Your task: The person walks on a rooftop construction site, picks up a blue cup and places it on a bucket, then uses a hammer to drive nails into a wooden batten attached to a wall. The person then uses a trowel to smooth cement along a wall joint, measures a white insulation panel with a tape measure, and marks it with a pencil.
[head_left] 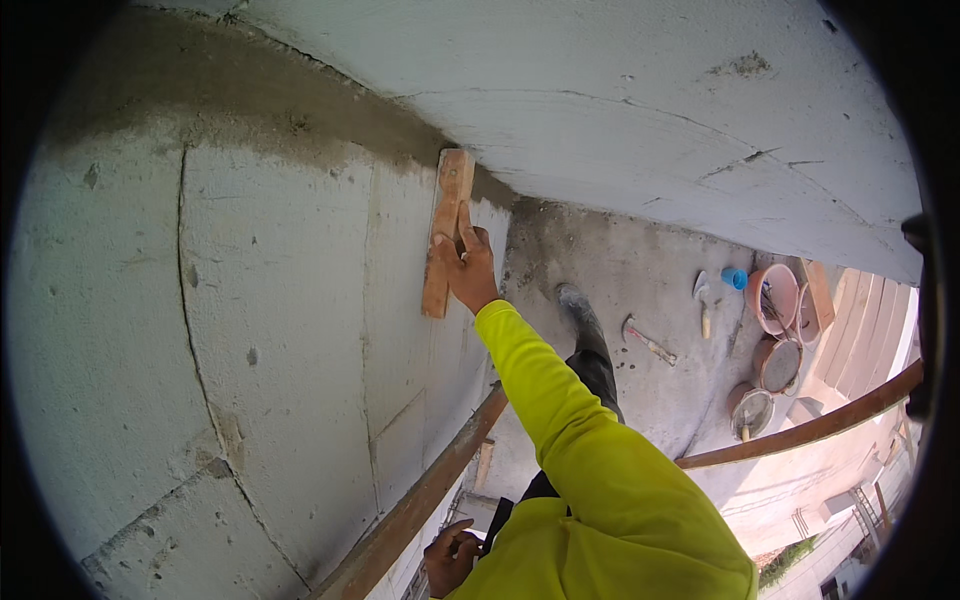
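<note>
Corner mortar (pixel 255 95), dark against a pale block wall (pixel 285 260), could be gouged or dragged loose if the wooden float (pixel 446 212), at 11 o'clock from the centre of the view, tips onto one edge; uneven pressure from a one-handed hold would be the likely cause. The float's upper end overlaps the band close to the adjoining pale surface (pixel 680 130), so a stroke carried too far toward 1 o'clock might knock that face and scuff it. Footing poses another risk: a claw hammer (pixel 650 341) and a trowel (pixel 704 305) lie loose on the floor toward 3 o'clock, beyond the dusty boot (pixel 580 308), where a careless sidestep could catch them. The right hand (pixel 474 270) reaches up from 5 o'clock in a bright yellow sleeve (pixel 560 390), arm extended and slightly bent, the wrist nearly in line with the forearm. Its fingers and thumb pinch the float around mid-length, the wood standing almost upright, its top leaning a little toward 1 o'clock. At 6 o'clock, the left hand (pixel 452 562) hangs low beside a wooden pole (pixel 425 505), fingers curled; whether it grips anything cannot be told.
</note>
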A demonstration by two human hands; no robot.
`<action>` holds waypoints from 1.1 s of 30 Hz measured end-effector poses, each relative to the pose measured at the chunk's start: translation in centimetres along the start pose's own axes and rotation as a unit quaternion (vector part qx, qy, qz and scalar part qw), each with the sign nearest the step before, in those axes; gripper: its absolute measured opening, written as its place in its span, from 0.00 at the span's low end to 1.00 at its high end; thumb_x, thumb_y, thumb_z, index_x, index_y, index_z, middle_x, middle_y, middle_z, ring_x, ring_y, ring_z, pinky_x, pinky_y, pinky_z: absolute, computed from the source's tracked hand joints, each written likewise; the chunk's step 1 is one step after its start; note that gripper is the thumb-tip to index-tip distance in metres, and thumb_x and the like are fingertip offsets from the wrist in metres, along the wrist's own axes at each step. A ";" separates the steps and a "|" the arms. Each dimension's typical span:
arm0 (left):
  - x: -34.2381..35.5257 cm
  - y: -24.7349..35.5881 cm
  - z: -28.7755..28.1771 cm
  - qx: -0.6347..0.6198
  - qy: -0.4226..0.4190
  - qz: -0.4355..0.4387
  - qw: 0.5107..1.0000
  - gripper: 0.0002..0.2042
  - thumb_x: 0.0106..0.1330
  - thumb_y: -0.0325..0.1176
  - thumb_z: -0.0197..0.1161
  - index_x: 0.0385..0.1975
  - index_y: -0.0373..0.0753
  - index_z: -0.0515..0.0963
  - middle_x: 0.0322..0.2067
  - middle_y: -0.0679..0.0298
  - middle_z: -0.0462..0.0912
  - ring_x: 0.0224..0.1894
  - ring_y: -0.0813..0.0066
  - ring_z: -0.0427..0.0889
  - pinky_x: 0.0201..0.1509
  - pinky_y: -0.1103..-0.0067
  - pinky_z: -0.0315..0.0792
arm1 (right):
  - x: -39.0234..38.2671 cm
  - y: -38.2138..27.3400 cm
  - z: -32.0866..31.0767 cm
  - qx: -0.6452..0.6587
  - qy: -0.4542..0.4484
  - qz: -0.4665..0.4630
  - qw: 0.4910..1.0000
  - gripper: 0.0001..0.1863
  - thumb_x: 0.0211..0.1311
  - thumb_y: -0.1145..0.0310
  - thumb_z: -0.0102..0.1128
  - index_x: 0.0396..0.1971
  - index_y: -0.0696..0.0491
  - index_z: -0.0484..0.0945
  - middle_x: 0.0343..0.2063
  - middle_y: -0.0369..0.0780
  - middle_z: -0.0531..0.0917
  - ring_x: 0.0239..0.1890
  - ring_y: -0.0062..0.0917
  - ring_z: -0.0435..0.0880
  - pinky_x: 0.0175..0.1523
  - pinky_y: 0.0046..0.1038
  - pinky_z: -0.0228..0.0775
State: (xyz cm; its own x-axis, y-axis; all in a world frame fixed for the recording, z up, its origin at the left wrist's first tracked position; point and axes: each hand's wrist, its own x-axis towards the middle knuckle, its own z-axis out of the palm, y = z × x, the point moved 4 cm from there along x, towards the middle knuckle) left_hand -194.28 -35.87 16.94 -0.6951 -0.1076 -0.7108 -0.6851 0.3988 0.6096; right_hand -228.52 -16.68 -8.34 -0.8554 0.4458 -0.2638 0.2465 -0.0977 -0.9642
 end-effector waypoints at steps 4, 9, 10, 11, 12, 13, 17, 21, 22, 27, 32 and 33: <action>1.4 -1.1 0.7 0.036 -0.005 -0.041 0.998 0.14 0.65 0.20 0.57 0.50 0.30 0.76 0.26 0.61 0.82 0.29 0.77 0.82 0.35 0.80 0.76 | -0.9 14.4 -2.6 -0.049 -0.024 0.313 0.948 0.34 0.58 0.53 0.61 0.60 0.59 0.72 0.44 0.58 0.82 0.46 0.45 0.84 0.50 0.34 0.75; 1.6 -2.2 0.7 0.037 -0.015 -0.005 0.999 0.15 0.63 0.19 0.58 0.50 0.30 0.77 0.26 0.59 0.84 0.27 0.78 0.84 0.32 0.80 0.79 | -10.5 20.9 -9.9 -0.013 0.030 0.378 0.925 0.38 0.56 0.52 0.62 0.63 0.61 0.70 0.47 0.56 0.83 0.45 0.38 0.87 0.48 0.30 0.77; 1.5 -2.6 0.5 0.029 -0.017 -0.005 0.999 0.15 0.63 0.18 0.58 0.50 0.30 0.77 0.26 0.60 0.84 0.27 0.78 0.83 0.33 0.81 0.78 | -11.4 21.6 -12.0 -0.047 0.037 0.394 0.917 0.38 0.55 0.52 0.63 0.62 0.61 0.70 0.47 0.56 0.83 0.45 0.38 0.87 0.48 0.31 0.77; 1.4 -3.0 0.3 0.030 -0.017 -0.005 0.999 0.14 0.63 0.18 0.57 0.50 0.31 0.77 0.26 0.60 0.84 0.27 0.79 0.83 0.33 0.82 0.77 | -12.2 22.0 -14.2 -0.065 0.040 0.402 0.913 0.38 0.55 0.52 0.63 0.62 0.61 0.71 0.47 0.56 0.83 0.45 0.39 0.87 0.48 0.31 0.77; 1.2 -3.4 0.3 0.011 -0.025 -0.008 1.000 0.14 0.63 0.18 0.57 0.50 0.30 0.77 0.26 0.61 0.84 0.27 0.80 0.82 0.34 0.82 0.77 | -13.1 22.3 -16.6 -0.084 0.050 0.427 0.899 0.38 0.55 0.52 0.63 0.61 0.60 0.72 0.47 0.56 0.83 0.45 0.39 0.87 0.48 0.32 0.77; 1.2 -3.9 0.2 -0.002 -0.031 -0.006 0.999 0.14 0.63 0.18 0.57 0.49 0.30 0.77 0.26 0.61 0.84 0.27 0.80 0.82 0.34 0.83 0.77 | -13.4 21.8 -19.2 -0.183 0.062 0.386 0.902 0.29 0.56 0.54 0.65 0.51 0.61 0.79 0.32 0.47 0.86 0.30 0.28 0.86 0.35 0.30 0.77; 0.8 -5.9 -0.3 -0.019 -0.046 0.012 0.999 0.15 0.62 0.18 0.57 0.49 0.30 0.77 0.27 0.62 0.84 0.29 0.82 0.81 0.36 0.83 0.76 | -12.9 17.3 -25.7 -0.464 0.028 0.298 0.834 0.36 0.54 0.53 0.65 0.61 0.58 0.72 0.46 0.53 0.83 0.46 0.43 0.85 0.55 0.37 0.76; -0.7 -7.7 -1.6 -0.034 -0.046 0.057 0.997 0.15 0.63 0.19 0.56 0.50 0.29 0.77 0.27 0.61 0.83 0.30 0.80 0.81 0.37 0.81 0.76 | -14.1 11.6 -30.0 -0.476 0.006 0.233 0.848 0.45 0.55 0.47 0.65 0.68 0.55 0.61 0.56 0.55 0.75 0.59 0.47 0.75 0.65 0.39 0.66; -1.2 -8.1 -1.8 -0.036 -0.052 0.064 0.996 0.15 0.64 0.19 0.56 0.50 0.29 0.76 0.28 0.62 0.83 0.30 0.80 0.80 0.37 0.81 0.76 | -14.7 11.0 -31.2 -0.482 0.000 0.238 0.843 0.46 0.56 0.46 0.64 0.70 0.54 0.59 0.60 0.55 0.71 0.63 0.47 0.71 0.66 0.38 0.65; -3.2 -9.2 -2.8 -0.019 -0.060 0.121 0.991 0.14 0.64 0.21 0.55 0.49 0.29 0.77 0.27 0.62 0.82 0.28 0.79 0.79 0.37 0.81 0.75 | -23.1 11.3 -36.1 -0.469 -0.038 0.228 0.852 0.41 0.60 0.47 0.61 0.68 0.55 0.63 0.59 0.55 0.74 0.61 0.48 0.73 0.66 0.39 0.65; -4.1 -8.9 -2.5 0.021 -0.079 0.167 0.983 0.13 0.64 0.24 0.55 0.47 0.29 0.78 0.25 0.62 0.82 0.27 0.79 0.79 0.37 0.81 0.75 | -36.4 13.4 -38.8 -0.407 -0.098 0.307 0.855 0.35 0.58 0.50 0.62 0.62 0.55 0.72 0.51 0.52 0.81 0.58 0.45 0.77 0.64 0.39 0.67; -4.2 -8.8 -2.1 0.032 -0.090 0.171 0.981 0.13 0.64 0.24 0.55 0.47 0.29 0.78 0.25 0.62 0.82 0.27 0.79 0.79 0.37 0.81 0.75 | -38.9 13.9 -39.2 -0.409 -0.105 0.328 0.845 0.34 0.58 0.50 0.63 0.62 0.54 0.73 0.50 0.51 0.82 0.58 0.45 0.77 0.64 0.39 0.67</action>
State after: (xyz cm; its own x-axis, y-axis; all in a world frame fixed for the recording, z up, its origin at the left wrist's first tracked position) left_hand -185.80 -40.87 15.29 -0.8276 0.2031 -0.5233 -0.4000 0.4406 0.8037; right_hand -174.02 -0.51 -10.44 -0.4532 0.3581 -0.8163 0.8583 0.4227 -0.2911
